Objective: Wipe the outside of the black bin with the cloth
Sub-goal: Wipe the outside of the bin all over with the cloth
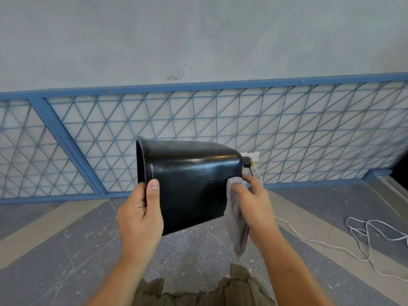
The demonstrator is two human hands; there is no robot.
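Up in the air, the black bin [189, 184] was held on its side in front of the person, off the floor [66, 250]. Its open top faced left and its flat bottom faced right.

The left hand [141, 215] gripped the bin's rim on the left. Its thumb [153, 188] lay on the shiny outside, and the other fingers curled over the rim to the inside, where I could not see them.

The right hand [256, 204] was at the bin's right end, low down by the bottom edge. Its fingers were bent around a grey cloth [236, 219] and pushed the top of it against the bin. The loose part of the cloth hung down under the hand.

Behind the bin, farther away, a blue wire fence [198, 86] leaned along a pale wall [198, 36]. A black plug [246, 161] sat in a white socket [254, 155] just past the bin's right end. A white cord [367, 230] lay in loops on the floor at the right. The floor was grey with pale stripes. Green clothes [198, 292] showed at the near edge, between the two arms.
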